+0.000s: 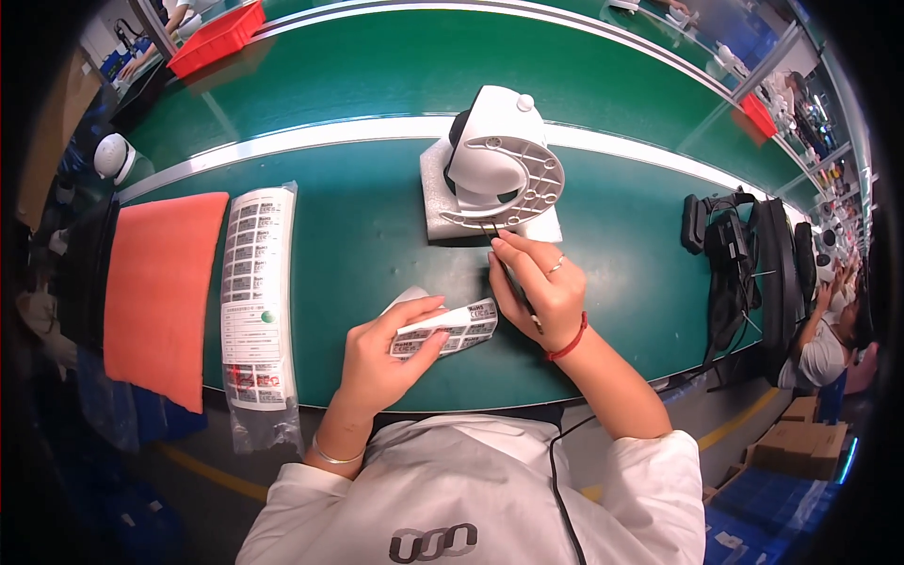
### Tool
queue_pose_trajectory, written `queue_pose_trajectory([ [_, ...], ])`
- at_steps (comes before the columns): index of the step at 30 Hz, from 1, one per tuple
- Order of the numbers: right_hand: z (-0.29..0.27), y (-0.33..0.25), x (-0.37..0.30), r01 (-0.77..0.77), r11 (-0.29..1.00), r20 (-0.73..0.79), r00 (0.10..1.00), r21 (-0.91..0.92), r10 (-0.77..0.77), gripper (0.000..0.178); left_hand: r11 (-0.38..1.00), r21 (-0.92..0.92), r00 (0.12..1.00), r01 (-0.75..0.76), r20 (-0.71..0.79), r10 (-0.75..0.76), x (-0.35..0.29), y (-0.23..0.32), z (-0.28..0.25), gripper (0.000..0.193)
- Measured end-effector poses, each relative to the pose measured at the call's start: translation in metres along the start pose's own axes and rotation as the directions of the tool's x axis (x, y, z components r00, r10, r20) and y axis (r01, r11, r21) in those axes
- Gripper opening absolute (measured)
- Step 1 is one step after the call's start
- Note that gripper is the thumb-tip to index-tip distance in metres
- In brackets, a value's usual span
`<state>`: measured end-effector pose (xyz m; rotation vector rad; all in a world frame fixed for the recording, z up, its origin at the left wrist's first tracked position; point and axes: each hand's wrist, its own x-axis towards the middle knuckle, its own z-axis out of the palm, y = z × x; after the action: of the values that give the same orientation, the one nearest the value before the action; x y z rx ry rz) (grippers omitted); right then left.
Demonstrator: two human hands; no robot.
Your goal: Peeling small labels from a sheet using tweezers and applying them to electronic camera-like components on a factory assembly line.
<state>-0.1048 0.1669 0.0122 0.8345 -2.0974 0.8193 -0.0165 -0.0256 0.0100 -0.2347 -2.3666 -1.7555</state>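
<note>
My left hand (pixel 381 353) pinches a bent sheet of printed labels (pixel 468 325) over the near part of the bench. In my right hand (pixel 551 292) is a slim dark pair of tweezers (pixel 510 275), gripped like a pen. The tips reach the near lower edge of a white plastic device (pixel 485 174); whether a label is between them is too small to tell. This device has a rounded body and a ribbed, curved underside facing right. It rests tilted on a white foam block (pixel 437 212).
To the left lie a plastic-bagged stack of label sheets (pixel 256 292) and an orange foam sheet (pixel 162 292). Black straps and dark parts (pixel 730 254) sit at the right. Beyond a pale rail runs a green belt (pixel 377 71), with a red bin (pixel 218 40) at far left.
</note>
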Motion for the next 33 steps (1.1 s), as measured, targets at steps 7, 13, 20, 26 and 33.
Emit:
queue_pose_trajectory([
  [7,-0.007,0.001,-0.003,-0.128,0.984,-0.081,0.987,0.126,0.139,0.023,0.999,0.016,1.000,0.028,-0.007,-0.028,0.000,0.001,0.000,0.032],
  [13,0.004,0.011,-0.003,0.036,0.997,-0.007,0.999,-0.067,-0.036,0.025,0.999,0.037,1.000,0.019,0.001,-0.019,0.001,0.001,-0.002,0.031],
  [20,0.017,0.003,-0.003,0.108,0.989,0.066,0.993,-0.097,-0.102,0.026,0.999,0.052,1.000,0.016,0.018,-0.017,0.001,0.000,0.000,0.030],
  [26,0.008,-0.001,-0.001,0.018,0.992,0.079,0.997,-0.126,-0.008,0.025,0.998,0.064,1.000,-0.027,0.006,0.026,-0.001,-0.001,0.000,0.030],
  [33,0.006,-0.011,0.007,-0.040,0.999,0.105,0.994,-0.005,0.040,0.024,0.997,0.060,0.999,-0.039,0.004,0.038,-0.003,0.004,0.000,0.029],
])
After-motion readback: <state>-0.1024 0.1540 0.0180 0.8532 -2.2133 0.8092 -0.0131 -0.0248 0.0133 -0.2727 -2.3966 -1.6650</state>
